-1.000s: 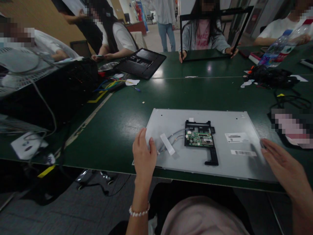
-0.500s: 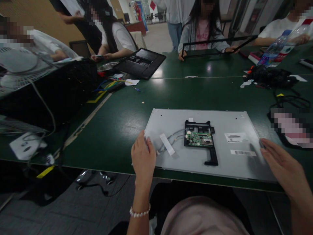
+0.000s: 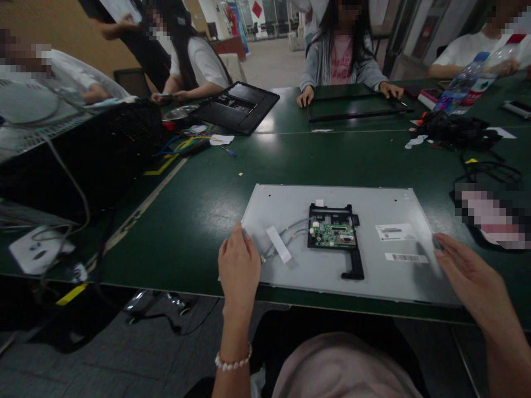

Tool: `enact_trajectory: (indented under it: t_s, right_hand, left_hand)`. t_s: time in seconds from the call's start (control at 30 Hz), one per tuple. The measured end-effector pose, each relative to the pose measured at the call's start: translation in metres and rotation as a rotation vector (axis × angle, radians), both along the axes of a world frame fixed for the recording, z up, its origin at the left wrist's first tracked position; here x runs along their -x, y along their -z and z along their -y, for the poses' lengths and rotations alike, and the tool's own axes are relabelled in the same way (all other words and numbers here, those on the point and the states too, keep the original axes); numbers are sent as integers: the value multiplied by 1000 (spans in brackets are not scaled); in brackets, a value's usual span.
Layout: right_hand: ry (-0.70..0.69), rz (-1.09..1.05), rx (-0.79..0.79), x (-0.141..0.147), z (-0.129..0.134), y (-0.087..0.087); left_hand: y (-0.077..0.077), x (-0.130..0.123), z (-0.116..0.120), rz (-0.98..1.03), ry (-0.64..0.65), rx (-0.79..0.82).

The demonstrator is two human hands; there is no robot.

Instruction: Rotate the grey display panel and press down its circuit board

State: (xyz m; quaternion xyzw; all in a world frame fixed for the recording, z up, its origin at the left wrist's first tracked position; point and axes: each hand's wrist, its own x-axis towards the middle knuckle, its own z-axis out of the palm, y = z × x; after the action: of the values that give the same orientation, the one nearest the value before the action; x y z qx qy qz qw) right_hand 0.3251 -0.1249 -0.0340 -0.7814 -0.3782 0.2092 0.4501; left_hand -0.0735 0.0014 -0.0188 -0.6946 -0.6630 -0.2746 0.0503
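Note:
A grey metal-backed display panel [image 3: 390,282] lies flat on the green table close to its front edge. A black plastic bracket [image 3: 357,262] with a green circuit board [image 3: 332,235] sits on its middle. Grey cables [image 3: 286,232] run left from the board, partly under a strip of white tape [image 3: 279,245]. My left hand [image 3: 239,268] grips the panel's left edge, thumb over the top. At the right edge, my right hand [image 3: 470,273] holds the panel with fingers along its side; the fingertips are partly hidden.
Across the table a person's hands [image 3: 306,97] hold a black frame [image 3: 352,117] on the surface. A black back cover [image 3: 238,105] lies at the far left. Black computer equipment [image 3: 83,155] stands left. Bottles [image 3: 462,85], tangled black cables [image 3: 456,130] and a phone-like object [image 3: 493,218] are at right.
The person opposite has lowered the black frame flat to the table. My hands and the panel keep their places; the view has shifted slightly.

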Motion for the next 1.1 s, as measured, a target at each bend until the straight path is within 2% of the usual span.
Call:
enact_trajectory:
  t_s: [0.13,0.27,0.37,0.5,0.6,0.7,0.8,0.9,1.1]
  right_hand:
    - [-43,24,6,-7,0,10]
    - [-113,152,11,-8,1,13]
    - [-186,314,29,-4,0,11]
    - [-349,494,14,1,-3,11]
    - [-423,600,-2,3,-6,16]
    - [-479,680,-5,3,-9,21]
    - [-518,733,-8,3,-11,24]
    - [-537,760,-14,6,-14,24]
    - [-559,781,-39,11,-19,23]
  left_hand:
    - [0,-1,1,-17,-3,-3]
    - [-6,-13,11,12,48,-105]
    - [-12,-34,27,18,219,-173]
    - [-16,-79,56,-68,548,-193]
    - [-13,-115,75,-123,766,-169]
    - [-6,-145,87,-146,875,-144]
    - [1,-170,94,-179,911,-98]
    - [6,-186,97,-194,882,-59]
    - [9,-198,99,-142,791,-10]
